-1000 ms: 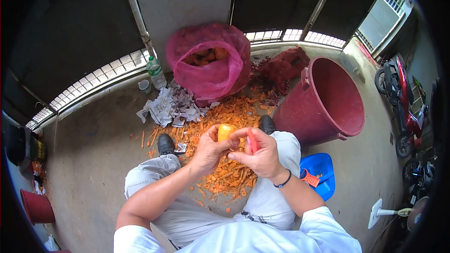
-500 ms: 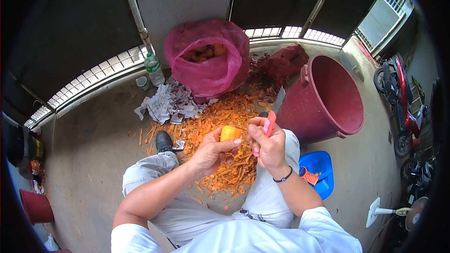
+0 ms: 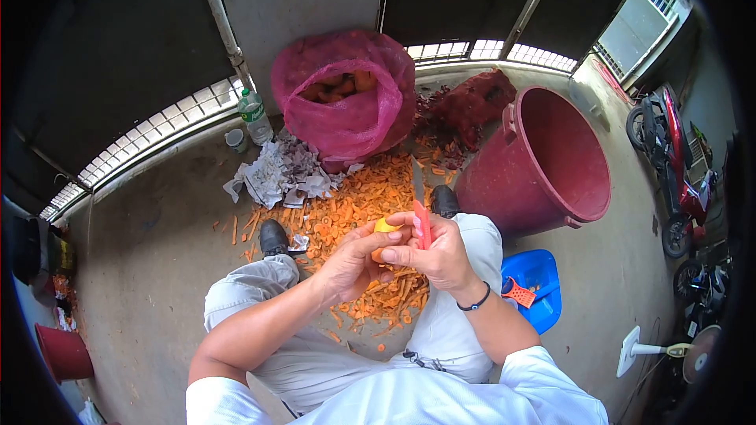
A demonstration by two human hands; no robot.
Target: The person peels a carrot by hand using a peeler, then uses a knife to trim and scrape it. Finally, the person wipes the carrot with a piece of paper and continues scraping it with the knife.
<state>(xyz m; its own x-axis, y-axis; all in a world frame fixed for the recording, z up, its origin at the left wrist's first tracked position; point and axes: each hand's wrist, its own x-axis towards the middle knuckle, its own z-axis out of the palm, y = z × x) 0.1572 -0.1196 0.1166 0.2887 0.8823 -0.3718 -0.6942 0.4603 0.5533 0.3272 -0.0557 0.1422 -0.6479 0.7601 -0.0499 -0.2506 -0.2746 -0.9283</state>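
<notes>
My left hand (image 3: 357, 261) is closed round a peeled yellow-orange carrot (image 3: 385, 226), mostly covered by the fingers. A knife (image 3: 420, 209) with a pinkish-red handle is gripped in my right hand (image 3: 442, 256), its blade pointing up and away from me. The right thumb and fingers meet the carrot and the left fingertips, while the blade stands clear of the carrot. Beneath both hands, a heap of orange carrot peelings and cut ends (image 3: 370, 189) spreads over the floor between my shoes.
A pink mesh sack (image 3: 346, 130) of carrots stands ahead, with crumpled paper (image 3: 283, 171) and a plastic bottle (image 3: 254, 116) to its left. A large maroon bin (image 3: 496, 181) leans at the right. Near my right knee lies a blue basin (image 3: 547, 307) holding an orange grater-like piece (image 3: 519, 293).
My right hand has moved left to meet the left hand at the carrot. The knife has swung from leaning right to nearly upright. The carrot is now more covered by fingers.
</notes>
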